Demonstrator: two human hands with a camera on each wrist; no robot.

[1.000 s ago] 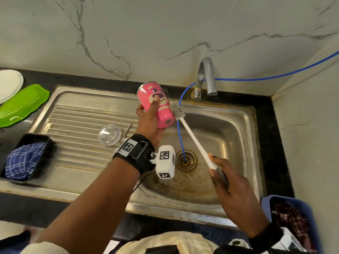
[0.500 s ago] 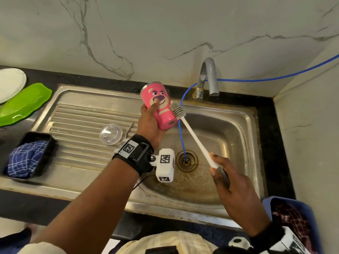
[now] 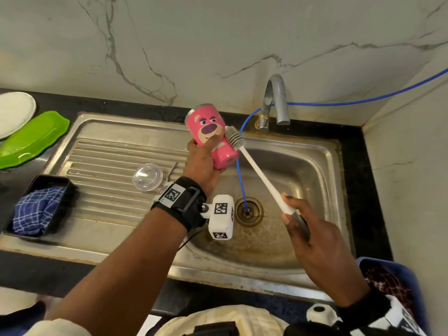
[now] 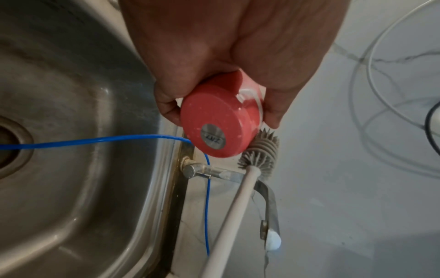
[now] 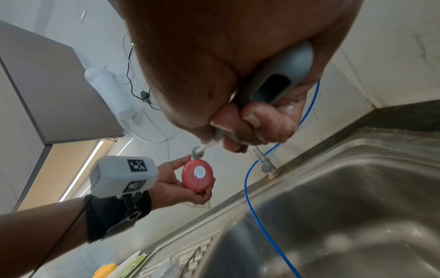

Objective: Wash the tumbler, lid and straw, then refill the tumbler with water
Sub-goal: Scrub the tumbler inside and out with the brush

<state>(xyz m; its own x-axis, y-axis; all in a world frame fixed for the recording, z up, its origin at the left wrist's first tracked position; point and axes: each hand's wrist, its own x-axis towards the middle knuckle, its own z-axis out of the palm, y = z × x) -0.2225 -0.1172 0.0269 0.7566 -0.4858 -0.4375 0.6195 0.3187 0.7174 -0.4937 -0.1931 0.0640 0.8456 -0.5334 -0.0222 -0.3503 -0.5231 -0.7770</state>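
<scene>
**Brush head against the tumbler's side**

While your left hand curls around the pink tumbler above the sink, tilted with its base toward you, your right hand grips the brush handle. The bristles touch the tumbler's lower side. Compared with a second ago, the tumbler shows more of its bear face. The lid and straw lie on the drainboard.
</scene>
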